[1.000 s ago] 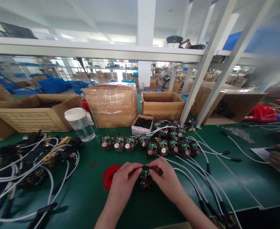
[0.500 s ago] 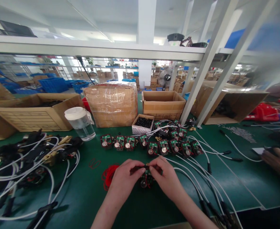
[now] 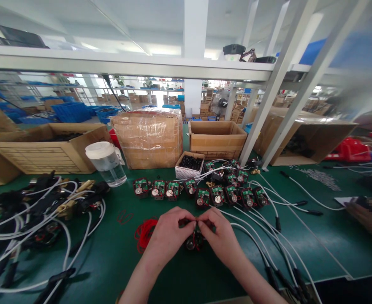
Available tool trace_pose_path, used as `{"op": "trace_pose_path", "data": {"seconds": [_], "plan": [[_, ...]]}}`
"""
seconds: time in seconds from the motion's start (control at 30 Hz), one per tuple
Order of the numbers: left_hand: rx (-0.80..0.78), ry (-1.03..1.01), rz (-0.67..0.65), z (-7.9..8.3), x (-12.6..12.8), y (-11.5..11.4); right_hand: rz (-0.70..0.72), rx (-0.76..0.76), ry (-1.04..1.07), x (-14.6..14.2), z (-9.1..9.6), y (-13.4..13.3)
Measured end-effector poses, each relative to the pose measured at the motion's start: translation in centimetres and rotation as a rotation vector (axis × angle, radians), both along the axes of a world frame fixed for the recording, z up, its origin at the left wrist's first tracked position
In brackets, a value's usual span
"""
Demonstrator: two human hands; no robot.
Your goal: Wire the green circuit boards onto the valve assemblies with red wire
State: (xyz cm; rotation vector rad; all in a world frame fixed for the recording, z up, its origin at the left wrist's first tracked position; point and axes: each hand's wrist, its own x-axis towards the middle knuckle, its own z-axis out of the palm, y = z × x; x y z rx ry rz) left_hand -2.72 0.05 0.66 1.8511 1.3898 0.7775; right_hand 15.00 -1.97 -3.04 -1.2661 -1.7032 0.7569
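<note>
In the middle of the bench, a small black unit with a green circuit board and a round silver part (image 3: pixel 190 244) lies partly hidden under my fingers. My left hand (image 3: pixel 169 231) pinches with thumb and forefinger just above it. My right hand (image 3: pixel 218 231) pinches from the other side, and the fingertips of both hands meet. A trace of red shows between them, but what they hold is too small to make out. A bundle of red wires (image 3: pixel 145 234) lies beside my left hand. Several similar circuit-board units (image 3: pixel 218 195) stand in a row beyond my hands.
White cables (image 3: pixel 287 240) with black ends stretch across the right side. A pile of cabled assemblies (image 3: pixel 43 215) fills the left, near a water jug (image 3: pixel 106 164). Cardboard boxes (image 3: pixel 147 139) and a small box of black parts (image 3: pixel 188 164) line the back. Another person's hand (image 3: pixel 367 215) is far right.
My fingertips have drawn closer together above the unit, and the dark piece seen between them before is now hidden. At far right, the other person's hand and a cable have shifted slightly left.
</note>
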Motion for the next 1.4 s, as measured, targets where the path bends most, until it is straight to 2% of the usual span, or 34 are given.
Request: {"op": "trace_pose_path", "data": {"seconds": [0.3,0.47,0.57,0.8,1.13,1.4], "plan": [[-0.088,-0.044,0.061,-0.5,-0.3,-0.4,0.009,-0.004,0.011,0.0,0.0,0.0],[-0.098,-0.055,0.075,-1.1,-0.1,-0.3,0.081,-0.142,0.177,0.7,-0.6,0.1],[-0.098,-0.055,0.076,-1.2,-0.1,-0.3,0.084,-0.168,0.219,0.8,-0.8,0.1],[-0.096,-0.051,0.076,-1.2,-0.2,-0.3,0.036,-0.1,0.071,0.5,-0.3,-0.2],[-0.093,-0.043,0.076,-1.2,0.0,-0.3,0.014,-0.089,0.025,0.0,0.1,0.3],[-0.127,-0.148,-0.036,-1.8,-1.6,-0.2,0.043,-0.086,0.034,0.3,0.4,0.0]]}}
